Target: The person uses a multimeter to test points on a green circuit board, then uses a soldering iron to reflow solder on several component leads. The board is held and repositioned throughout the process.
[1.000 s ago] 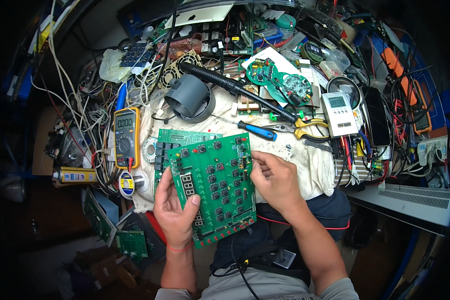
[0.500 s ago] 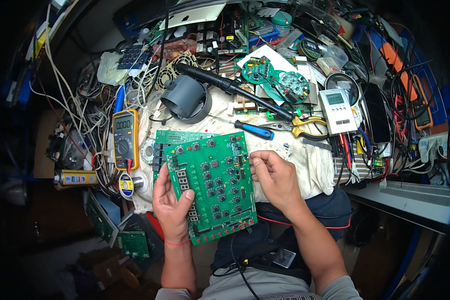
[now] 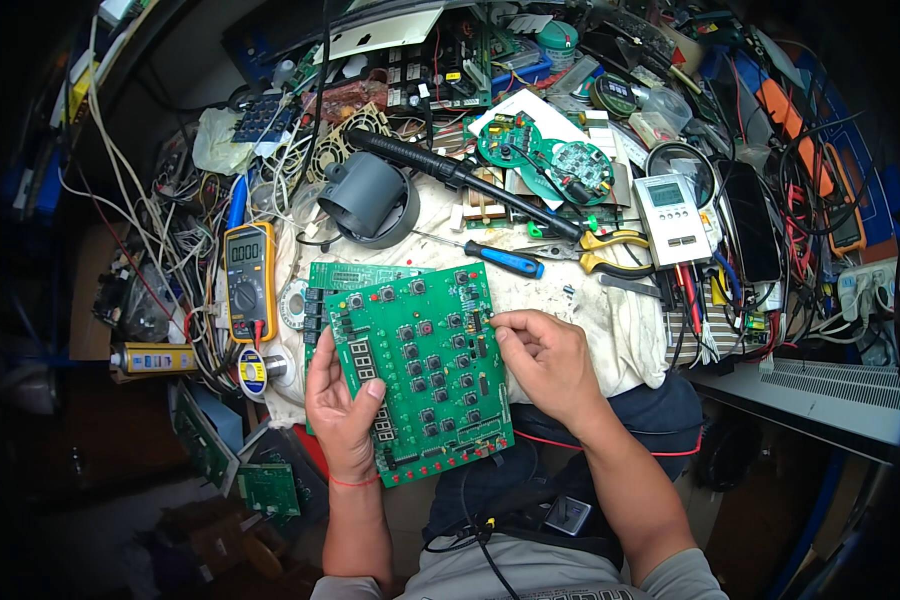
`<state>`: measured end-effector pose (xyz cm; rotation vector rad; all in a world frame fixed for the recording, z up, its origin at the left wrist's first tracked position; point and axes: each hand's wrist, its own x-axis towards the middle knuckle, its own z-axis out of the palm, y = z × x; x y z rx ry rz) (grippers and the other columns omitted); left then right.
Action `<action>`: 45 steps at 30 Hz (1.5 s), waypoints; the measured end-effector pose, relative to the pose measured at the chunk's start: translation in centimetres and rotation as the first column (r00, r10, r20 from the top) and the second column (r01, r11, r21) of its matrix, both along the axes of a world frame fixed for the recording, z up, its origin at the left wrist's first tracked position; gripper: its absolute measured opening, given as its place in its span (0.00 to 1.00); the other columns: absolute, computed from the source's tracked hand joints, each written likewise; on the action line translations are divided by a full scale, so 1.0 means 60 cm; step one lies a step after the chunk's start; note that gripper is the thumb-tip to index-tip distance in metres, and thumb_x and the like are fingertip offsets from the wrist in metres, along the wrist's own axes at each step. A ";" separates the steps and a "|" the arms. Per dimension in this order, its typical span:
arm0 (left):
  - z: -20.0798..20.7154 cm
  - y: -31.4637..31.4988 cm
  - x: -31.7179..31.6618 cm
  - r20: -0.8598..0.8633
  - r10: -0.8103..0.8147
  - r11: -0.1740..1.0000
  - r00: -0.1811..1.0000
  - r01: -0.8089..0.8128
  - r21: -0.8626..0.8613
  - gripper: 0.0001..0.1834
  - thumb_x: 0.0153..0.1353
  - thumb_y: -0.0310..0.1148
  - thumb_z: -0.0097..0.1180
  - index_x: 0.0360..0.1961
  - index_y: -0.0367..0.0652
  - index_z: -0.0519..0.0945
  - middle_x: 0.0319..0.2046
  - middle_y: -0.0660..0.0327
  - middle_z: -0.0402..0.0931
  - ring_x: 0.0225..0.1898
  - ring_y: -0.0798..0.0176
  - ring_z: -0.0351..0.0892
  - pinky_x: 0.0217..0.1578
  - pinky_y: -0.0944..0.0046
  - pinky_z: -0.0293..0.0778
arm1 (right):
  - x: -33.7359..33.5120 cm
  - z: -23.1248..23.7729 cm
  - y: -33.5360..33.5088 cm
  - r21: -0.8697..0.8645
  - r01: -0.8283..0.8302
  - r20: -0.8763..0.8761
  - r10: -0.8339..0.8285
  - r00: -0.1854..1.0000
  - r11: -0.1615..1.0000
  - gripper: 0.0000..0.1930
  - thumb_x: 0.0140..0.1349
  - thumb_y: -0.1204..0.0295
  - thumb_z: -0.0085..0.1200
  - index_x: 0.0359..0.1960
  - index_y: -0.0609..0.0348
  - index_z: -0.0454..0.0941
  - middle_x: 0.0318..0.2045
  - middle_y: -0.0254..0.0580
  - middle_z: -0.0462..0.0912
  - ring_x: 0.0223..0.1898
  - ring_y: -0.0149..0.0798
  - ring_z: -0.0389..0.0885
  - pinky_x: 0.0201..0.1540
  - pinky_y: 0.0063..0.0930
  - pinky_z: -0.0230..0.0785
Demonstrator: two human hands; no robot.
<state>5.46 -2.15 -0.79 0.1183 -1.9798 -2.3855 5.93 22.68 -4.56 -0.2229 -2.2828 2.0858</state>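
Green fibreglass fills the middle of my view: a large green circuit board studded with dark push-buttons and small red number displays (image 3: pixel 422 375), tilted a little and held over the edge of my bench, above my lap; my left hand (image 3: pixel 343 410) grips its left edge, thumb pressed on the top face beside the displays, the other fingers curled underneath out of sight; my right hand (image 3: pixel 545 362) is closed on the right edge, thumb and forefinger pinching the board near its upper right side, the remaining fingers folded in. A second green circuit board with black blocks along its side (image 3: pixel 342 285) lies flat just behind and partly under the first, on the stained white cloth (image 3: pixel 610 320) that covers the bench. Just beyond the boards a blue-handled screwdriver (image 3: pixel 505 260) rests on the cloth; near it, to the right, lie yellow-handled pliers (image 3: pixel 610 252). To the left, beside the cloth, stands a yellow handheld multimeter (image 3: pixel 249 280), with a tangle of wires around it. Further back sit a grey plastic fan housing (image 3: pixel 365 197), a long black soldering tool (image 3: pixel 460 180) lying diagonally, and two round green circuit boards (image 3: pixel 545 155); a white handheld meter with a small screen (image 3: pixel 672 218) lies to the right.
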 end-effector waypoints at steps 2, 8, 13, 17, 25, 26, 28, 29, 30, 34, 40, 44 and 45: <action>0.000 0.000 0.000 -0.002 0.001 1.000 1.000 -0.001 -0.004 0.47 0.62 0.18 0.69 0.79 0.26 0.58 0.71 0.45 0.72 0.69 0.56 0.76 0.72 0.56 0.69 | 0.000 -0.002 -0.001 -0.040 0.001 0.012 0.000 1.000 0.999 0.11 0.72 0.75 0.61 0.50 0.67 0.87 0.40 0.52 0.91 0.35 0.37 0.93 0.39 0.29 0.84; -0.002 -0.001 0.000 -0.002 0.003 1.000 1.000 -0.003 0.003 0.47 0.62 0.18 0.69 0.79 0.26 0.58 0.71 0.45 0.72 0.69 0.56 0.76 0.72 0.56 0.69 | -0.001 -0.010 0.002 -0.073 -0.016 0.018 0.018 1.000 0.997 0.11 0.71 0.74 0.62 0.51 0.66 0.88 0.39 0.48 0.91 0.33 0.34 0.91 0.38 0.27 0.83; -0.002 -0.002 0.001 0.000 0.000 1.000 1.000 0.000 0.031 0.47 0.62 0.18 0.69 0.79 0.26 0.58 0.71 0.46 0.72 0.69 0.56 0.76 0.72 0.56 0.69 | -0.001 -0.011 0.002 -0.045 -0.022 -0.003 0.022 1.000 0.999 0.11 0.72 0.74 0.62 0.50 0.65 0.88 0.39 0.48 0.91 0.32 0.34 0.91 0.37 0.27 0.82; -0.003 -0.003 0.001 0.004 0.005 1.000 1.000 -0.005 0.009 0.48 0.62 0.18 0.69 0.80 0.26 0.57 0.72 0.45 0.71 0.70 0.56 0.75 0.72 0.55 0.69 | -0.002 -0.006 0.002 -0.044 -0.022 0.003 0.023 1.000 0.999 0.10 0.72 0.74 0.61 0.50 0.65 0.88 0.39 0.48 0.91 0.32 0.34 0.91 0.37 0.27 0.82; -0.006 -0.003 0.001 0.004 0.004 1.000 1.000 -0.004 0.026 0.48 0.61 0.17 0.69 0.80 0.26 0.57 0.73 0.45 0.70 0.71 0.55 0.74 0.73 0.55 0.69 | -0.002 0.002 0.008 -0.032 -0.053 0.047 0.055 0.997 0.998 0.10 0.74 0.76 0.61 0.52 0.67 0.87 0.41 0.43 0.91 0.38 0.27 0.89 0.42 0.23 0.82; -0.006 -0.003 0.001 0.012 0.009 1.000 1.000 -0.009 0.009 0.48 0.61 0.18 0.69 0.80 0.26 0.57 0.73 0.45 0.70 0.71 0.55 0.75 0.73 0.55 0.69 | -0.002 0.001 0.008 -0.040 -0.053 0.046 0.055 0.997 0.998 0.10 0.74 0.76 0.61 0.52 0.67 0.87 0.40 0.42 0.91 0.38 0.27 0.89 0.41 0.23 0.81; -0.006 -0.003 0.001 0.003 0.006 0.999 1.000 -0.006 0.044 0.48 0.61 0.18 0.69 0.80 0.26 0.57 0.73 0.45 0.70 0.71 0.55 0.75 0.73 0.55 0.69 | -0.002 -0.001 0.007 -0.040 -0.041 0.021 0.042 0.999 0.998 0.10 0.73 0.74 0.61 0.51 0.65 0.88 0.40 0.46 0.91 0.34 0.31 0.90 0.38 0.25 0.82; -0.006 -0.002 0.000 0.010 0.012 1.000 1.000 -0.012 0.018 0.48 0.61 0.18 0.69 0.80 0.26 0.57 0.73 0.45 0.70 0.70 0.55 0.75 0.73 0.55 0.69 | -0.002 -0.002 0.007 -0.045 -0.036 0.010 0.036 0.999 0.998 0.10 0.72 0.73 0.61 0.50 0.65 0.88 0.40 0.48 0.91 0.32 0.33 0.91 0.36 0.27 0.82; -0.006 -0.002 0.000 0.009 0.013 1.000 1.000 -0.013 0.015 0.48 0.61 0.18 0.69 0.80 0.26 0.57 0.73 0.45 0.70 0.70 0.56 0.75 0.73 0.56 0.69 | -0.002 -0.004 0.007 -0.052 -0.035 0.012 0.036 0.999 0.998 0.10 0.72 0.73 0.61 0.50 0.65 0.88 0.40 0.48 0.91 0.32 0.33 0.91 0.36 0.26 0.82; -0.006 -0.001 0.001 -0.001 0.016 1.000 1.000 -0.016 0.027 0.48 0.61 0.18 0.69 0.80 0.27 0.57 0.72 0.45 0.70 0.70 0.56 0.75 0.72 0.56 0.69 | -0.002 -0.007 0.007 -0.073 -0.034 0.015 0.035 0.999 0.997 0.10 0.72 0.73 0.62 0.50 0.65 0.88 0.39 0.47 0.91 0.32 0.31 0.91 0.36 0.26 0.82; -0.007 -0.003 0.000 0.004 0.013 1.000 1.000 -0.013 0.016 0.48 0.62 0.19 0.69 0.80 0.26 0.57 0.71 0.46 0.72 0.70 0.56 0.76 0.72 0.56 0.70 | -0.002 -0.009 0.007 -0.101 -0.030 0.003 0.030 1.000 0.994 0.10 0.72 0.74 0.62 0.50 0.65 0.88 0.39 0.46 0.91 0.32 0.30 0.90 0.37 0.24 0.81; -0.009 -0.004 -0.002 0.008 0.010 1.000 1.000 -0.010 -0.011 0.48 0.62 0.20 0.70 0.79 0.26 0.58 0.71 0.46 0.72 0.69 0.56 0.76 0.72 0.56 0.70 | -0.002 -0.010 0.009 -0.124 -0.037 0.002 0.038 0.999 0.992 0.10 0.72 0.74 0.62 0.50 0.65 0.88 0.40 0.44 0.92 0.32 0.28 0.89 0.37 0.23 0.81; -0.010 -0.005 -0.003 0.007 0.010 1.000 1.000 -0.010 -0.013 0.48 0.61 0.20 0.70 0.79 0.26 0.58 0.71 0.46 0.72 0.69 0.56 0.76 0.72 0.56 0.70 | -0.002 -0.010 0.009 -0.124 -0.040 0.000 0.040 0.999 0.991 0.10 0.72 0.74 0.62 0.50 0.65 0.88 0.40 0.44 0.92 0.33 0.28 0.89 0.38 0.23 0.81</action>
